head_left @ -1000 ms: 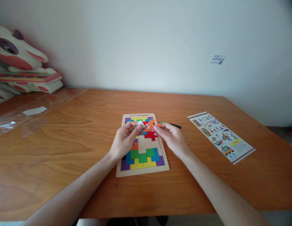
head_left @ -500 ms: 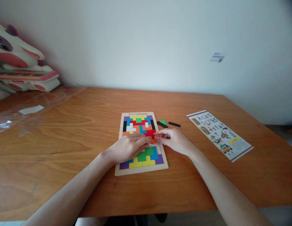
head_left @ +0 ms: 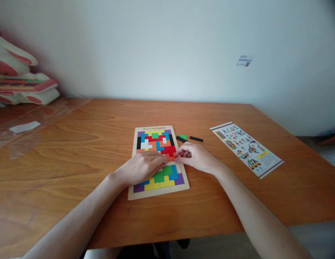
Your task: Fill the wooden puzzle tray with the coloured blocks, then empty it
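Observation:
A wooden block puzzle board (head_left: 132, 192) lies on the table, mostly filled with coloured pieces. My left hand (head_left: 143, 166) reaches over its middle, fingers together and thumb tucked under, with a thin whitish edge at the fingertips; whatever they hold is hidden. At the board's right edge my right hand (head_left: 196, 157) is closed in a pinch on a small orange-red puzzle piece (head_left: 175, 156), largely covered by the fingers. Just above it are red pieces (head_left: 169, 150) in the board. Green pieces (head_left: 158, 176) fill part of the lower section. The board's middle is hidden by my left hand.
Beyond my right hand lie two black bars (head_left: 196, 139) and a green piece (head_left: 183, 137). A printed pattern sheet (head_left: 267, 163) rests on the right. At the left are clear plastic wrapping (head_left: 54, 111) and a white-and-pink toy keyboard (head_left: 27, 86). A wall stands behind the table.
The view has shifted slightly, so everything sits a little further left. My right hand's fingertips have edged slightly up the board's right side. The left hand stays over the board's middle.

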Demonstrator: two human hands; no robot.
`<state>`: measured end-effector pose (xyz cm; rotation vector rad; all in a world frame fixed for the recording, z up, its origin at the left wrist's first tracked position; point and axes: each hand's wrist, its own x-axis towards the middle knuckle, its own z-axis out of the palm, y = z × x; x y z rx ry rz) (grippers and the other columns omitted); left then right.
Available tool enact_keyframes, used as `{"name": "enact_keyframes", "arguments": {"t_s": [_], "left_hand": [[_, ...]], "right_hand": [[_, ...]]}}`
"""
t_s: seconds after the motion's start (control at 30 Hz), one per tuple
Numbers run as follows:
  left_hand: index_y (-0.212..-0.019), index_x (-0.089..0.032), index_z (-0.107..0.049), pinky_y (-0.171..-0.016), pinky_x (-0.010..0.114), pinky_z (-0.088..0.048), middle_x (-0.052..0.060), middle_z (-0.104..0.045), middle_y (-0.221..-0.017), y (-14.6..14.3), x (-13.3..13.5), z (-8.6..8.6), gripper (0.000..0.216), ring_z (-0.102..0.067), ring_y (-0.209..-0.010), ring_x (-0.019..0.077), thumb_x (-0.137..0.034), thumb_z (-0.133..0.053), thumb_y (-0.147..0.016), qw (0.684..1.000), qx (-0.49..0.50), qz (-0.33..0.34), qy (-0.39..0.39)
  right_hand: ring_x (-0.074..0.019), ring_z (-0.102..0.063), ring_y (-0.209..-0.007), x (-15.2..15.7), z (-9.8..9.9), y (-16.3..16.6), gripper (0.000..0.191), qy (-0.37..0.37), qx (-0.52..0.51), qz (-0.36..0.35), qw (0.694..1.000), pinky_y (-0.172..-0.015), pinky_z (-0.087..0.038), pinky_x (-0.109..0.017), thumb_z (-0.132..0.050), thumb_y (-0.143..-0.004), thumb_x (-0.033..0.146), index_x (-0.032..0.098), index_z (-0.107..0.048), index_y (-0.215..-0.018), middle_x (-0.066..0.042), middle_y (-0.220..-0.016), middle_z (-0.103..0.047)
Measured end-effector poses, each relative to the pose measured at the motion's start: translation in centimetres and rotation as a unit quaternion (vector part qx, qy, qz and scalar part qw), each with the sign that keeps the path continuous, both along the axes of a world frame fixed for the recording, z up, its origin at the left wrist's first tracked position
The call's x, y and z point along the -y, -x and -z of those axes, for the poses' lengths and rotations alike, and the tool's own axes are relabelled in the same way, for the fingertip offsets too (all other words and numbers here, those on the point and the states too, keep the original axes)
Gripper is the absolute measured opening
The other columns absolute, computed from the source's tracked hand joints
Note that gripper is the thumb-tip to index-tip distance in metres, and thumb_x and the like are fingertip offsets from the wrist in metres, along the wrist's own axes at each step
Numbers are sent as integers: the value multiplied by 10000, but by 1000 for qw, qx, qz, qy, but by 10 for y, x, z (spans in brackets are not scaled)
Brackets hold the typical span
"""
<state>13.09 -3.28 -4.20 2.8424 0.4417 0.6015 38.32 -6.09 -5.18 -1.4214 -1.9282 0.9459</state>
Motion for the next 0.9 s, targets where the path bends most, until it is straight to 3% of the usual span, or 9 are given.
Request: {"name": "enact_keyframes", "arguments": {"t_s": [0.3, 0.4, 0.53, 0.63, 0.77, 0.9], "left_hand": [[-1136, -171, -660, -875, 373, -579, 113, -723, -1143, 0, 0, 3, 252, -700, -1018, 236, -230, -449, -1010, 1000, 7, -18, 18], [-1107, -180, -666, -872, 367, -575, 101, -732, -1091, -1, 0, 1, 244, -700, -992, 226, -233, -449, -1009, 999, 12, -21, 29], [-1064, -187, -678, -865, 365, -565, 88, -733, -999, -1, -1, -1, 233, -693, -955, 219, -247, -461, -1004, 998, 27, -36, 38], [-1039, -184, -680, -805, 348, -570, 82, -728, -938, 0, -2, 0, 240, -688, -887, 209, -257, -455, -1004, 995, 59, -82, 25], [-1003, -189, -681, -793, 346, -572, 81, -739, -950, 1, -5, 5, 231, -694, -871, 215, -323, -494, -985, 981, 102, -164, 38], [-1025, -199, -679, -742, 316, -584, 62, -750, -909, 1, -9, 9, 271, -705, -791, 197, -415, -531, -959, 946, 144, -253, 140]], "right_hand": [[-145, -627, -669, -3, -5, -2, 163, 9, -26, 17, 999, -608, -495, -280, -643, -898, 350, 194, -692, -895, -30, -785, -702], [-171, -649, -691, -7, -8, -14, 187, -47, 9, 94, 994, -649, -500, -312, -587, -925, 354, 198, -689, -909, -43, -803, -722], [-208, -672, -791, -16, -4, -40, 162, -157, 79, 203, 963, -754, -513, -357, -584, -914, 307, 199, -705, -904, -81, -906, -739], [-211, -671, -793, -23, 4, -58, 140, -171, 124, 227, 951, -766, -520, -361, -610, -892, 285, 190, -713, -901, -95, -910, -728], [-209, -667, -817, -26, 12, -66, 157, -157, 148, 205, 955, -793, -528, -357, -610, -899, 297, 192, -724, -929, -97, -925, -705], [-193, -646, -763, -24, 12, -64, 185, -140, 172, 189, 957, -800, -528, -364, -601, -910, 315, 203, -735, -974, -89, -943, -694]]}}
